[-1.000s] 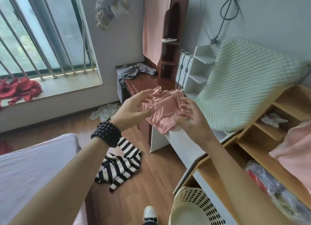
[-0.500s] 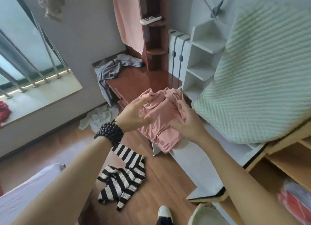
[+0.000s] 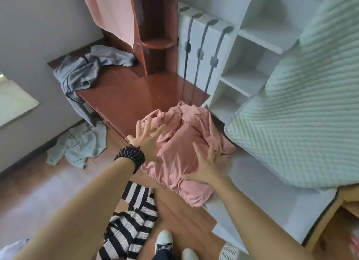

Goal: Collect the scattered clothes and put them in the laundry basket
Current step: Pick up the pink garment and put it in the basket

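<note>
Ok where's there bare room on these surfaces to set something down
Free: the brown desktop between the grey garment and white drawers; the white top below the green quilt. Crowded: the pink garment under both hands.

Both forearms reach forward, bare. Left hand (image 3: 148, 141) fingers spread wide, palm down, bead bracelet (image 3: 132, 157) on wrist. Right hand (image 3: 206, 166) fingers splayed too, palm down. Neither grip closed on anything.
</note>
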Demonstrator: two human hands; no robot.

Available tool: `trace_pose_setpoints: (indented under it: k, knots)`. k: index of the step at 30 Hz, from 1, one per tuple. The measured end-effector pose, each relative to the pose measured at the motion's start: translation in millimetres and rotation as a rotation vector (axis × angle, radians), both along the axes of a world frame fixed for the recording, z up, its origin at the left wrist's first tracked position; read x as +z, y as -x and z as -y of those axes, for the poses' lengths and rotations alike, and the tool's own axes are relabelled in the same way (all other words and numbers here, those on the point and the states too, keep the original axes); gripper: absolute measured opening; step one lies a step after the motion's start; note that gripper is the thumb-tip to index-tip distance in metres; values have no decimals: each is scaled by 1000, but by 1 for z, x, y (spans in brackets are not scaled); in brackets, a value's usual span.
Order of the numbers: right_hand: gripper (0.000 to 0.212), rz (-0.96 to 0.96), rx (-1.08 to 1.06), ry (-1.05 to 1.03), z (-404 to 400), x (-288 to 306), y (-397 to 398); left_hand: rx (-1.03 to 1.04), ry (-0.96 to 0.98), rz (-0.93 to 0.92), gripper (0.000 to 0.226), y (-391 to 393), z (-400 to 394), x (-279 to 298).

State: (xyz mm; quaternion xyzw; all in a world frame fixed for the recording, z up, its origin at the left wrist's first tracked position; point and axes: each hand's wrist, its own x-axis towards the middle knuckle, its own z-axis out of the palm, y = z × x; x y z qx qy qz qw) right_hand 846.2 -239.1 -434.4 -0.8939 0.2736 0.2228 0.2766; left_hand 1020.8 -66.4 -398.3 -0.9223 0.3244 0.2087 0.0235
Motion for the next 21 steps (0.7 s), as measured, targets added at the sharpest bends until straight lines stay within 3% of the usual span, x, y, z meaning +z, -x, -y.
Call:
trace_pose_setpoints:
  k: [2, 5, 7, 9, 12, 15, 17, 19, 21]
  knots:
    - [139, -34, -55, 5, 2, -13, -18, 55, 6, -56, 139, -24, 6, -17]
    - [147, 6, -177, 24, 1, -29, -43, 178, 174, -147, 136, -42, 19, -35]
    - [151, -51, -203, 59, 3, -43, -58, 98, 148, -148, 133, -52, 32, -53]
    - [148, -160, -149, 45, 2, -53, -64, -65, -4, -156, 123, -52, 40, -65]
    - [123, -210, -59, 76, -7, -64, -63, -184, -75, -89, 107, -39, 46, -78]
    - [60, -42, -87, 223, -21, -65, -55, -33, 160, -66, 56, -16, 47, -84]
    - [28, 80, -112, 262, -33, -68, -47, 25, 239, -96, 41, -11, 43, -86]
    - [24, 186, -168, 176, -40, -69, -40, 30, 261, -142, 35, -11, 34, -81]
    - [30, 293, -333, -54, -42, -64, -38, 61, 302, -169, 31, -10, 22, -73]
